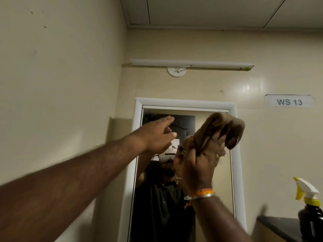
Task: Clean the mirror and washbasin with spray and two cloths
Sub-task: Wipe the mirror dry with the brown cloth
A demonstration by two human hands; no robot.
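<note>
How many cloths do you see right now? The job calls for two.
1. A brown cloth is bunched in the right hand, raised before the mirror. A second cloth may be out of view or folded inside the bundle.

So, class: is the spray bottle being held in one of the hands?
No, the spray bottle stands alone on the dark counter, while the right hand grips a brown cloth.

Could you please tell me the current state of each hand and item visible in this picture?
Left hand: open, fingers extended toward the mirror.
Right hand: gripping the brown cloth.
Brown cloth: bunched, raised before the mirror.
Mirror: upright, wall-mounted.
Spray bottle: upright on the counter, untouched.
Tube light: unlit.
</note>
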